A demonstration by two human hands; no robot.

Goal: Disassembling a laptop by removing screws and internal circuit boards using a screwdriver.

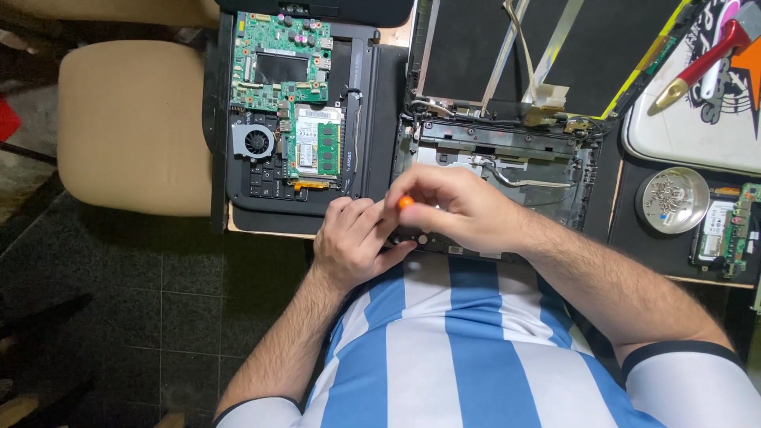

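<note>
My right hand [456,208] is closed around a small screwdriver whose orange top [406,203] shows between the fingers. It stands at the near edge of an opened black laptop base [507,154]. My left hand [353,238] rests just left of it, fingers curled against the tool and the base's front edge. What the tip touches is hidden by my hands. The laptop's lid frame [547,47] with loose ribbon cables lies flat behind the base.
A green motherboard [281,63] with a fan [255,143] lies on a black keyboard panel at the left. A metal bowl of screws [674,198], a small circuit board [733,230] and a red-handled tool [705,63] sit at the right. A beige chair [131,127] stands left.
</note>
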